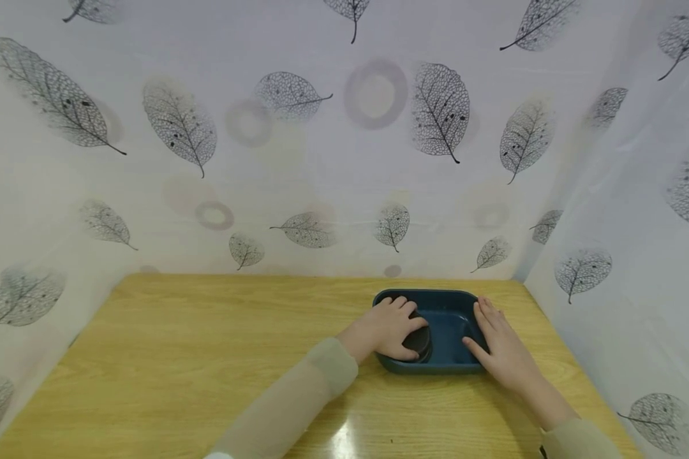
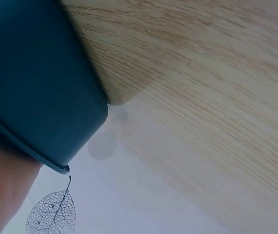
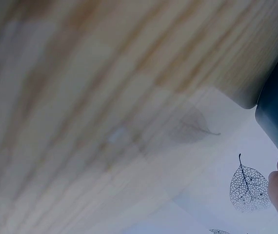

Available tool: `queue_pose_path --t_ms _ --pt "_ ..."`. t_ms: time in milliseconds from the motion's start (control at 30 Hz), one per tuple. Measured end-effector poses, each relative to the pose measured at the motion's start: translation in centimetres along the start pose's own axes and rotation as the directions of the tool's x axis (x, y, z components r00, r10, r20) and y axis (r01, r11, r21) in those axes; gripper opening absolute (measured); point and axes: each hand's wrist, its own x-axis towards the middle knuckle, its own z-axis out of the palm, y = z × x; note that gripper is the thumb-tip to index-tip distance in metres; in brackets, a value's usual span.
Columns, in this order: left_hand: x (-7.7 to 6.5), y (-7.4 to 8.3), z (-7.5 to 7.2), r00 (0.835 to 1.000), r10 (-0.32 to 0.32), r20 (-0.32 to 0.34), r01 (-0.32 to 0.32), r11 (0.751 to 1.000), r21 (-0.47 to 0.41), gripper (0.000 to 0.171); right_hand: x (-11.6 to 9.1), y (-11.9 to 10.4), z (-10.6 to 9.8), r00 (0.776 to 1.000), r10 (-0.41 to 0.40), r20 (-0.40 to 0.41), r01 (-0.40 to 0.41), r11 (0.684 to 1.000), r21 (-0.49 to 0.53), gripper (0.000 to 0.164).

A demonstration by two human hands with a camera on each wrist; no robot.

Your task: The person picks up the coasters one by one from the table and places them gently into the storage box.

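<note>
A dark blue, rounded rectangular tray (image 1: 449, 328) stands toward the right side of the table. Inside its left end is a black round object (image 1: 419, 342), whose exact kind is hard to make out. My left hand (image 1: 392, 326) grips this round object from above, fingers and thumb bent about it, partly covering it. At the opposite end, my right hand (image 1: 504, 354) rests on the tray's right rim, its fingers fairly straight and the thumb over the inside. The left wrist view shows the tray's outer wall (image 2: 41, 83) close up; the right wrist view catches only a strip of it.
The tray stands on a wood-grain table (image 1: 218, 344). White sheeting with a leaf print (image 1: 321, 166) rises behind the table and along its right side. The tray is near the back right corner.
</note>
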Motion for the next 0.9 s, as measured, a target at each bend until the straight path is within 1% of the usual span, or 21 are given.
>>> queue_pose_path --t_ms 200,367,567,800,900 --pt "0.0 0.1 -0.1 0.999 0.028 -0.023 -0.027 0.998 0.055 0.067 0.0 0.3 0.0 1.000 -0.005 -0.008 0.005 1.000 -0.012 0.080" --pt "-0.3 0.3 -0.8 0.998 0.049 -0.044 -0.046 0.997 0.065 0.067 -0.1 0.6 0.0 1.000 -0.001 -0.005 0.001 1.000 -0.016 0.080" --pt "-0.5 0.5 -1.2 0.996 0.057 -0.072 -0.051 0.995 0.086 0.068 -0.2 0.8 -0.1 1.000 0.001 -0.005 -0.001 1.000 -0.022 0.081" --pt "-1.2 0.3 -1.7 0.994 0.057 -0.094 -0.047 0.994 0.103 0.068 -0.1 1.0 -0.1 1.000 0.001 0.007 0.000 0.999 -0.041 0.081" --pt "-1.8 0.0 -1.7 0.992 0.063 -0.108 -0.052 0.994 0.101 0.068 0.1 1.0 -0.1 0.999 0.008 0.034 -0.007 0.998 -0.055 0.081"
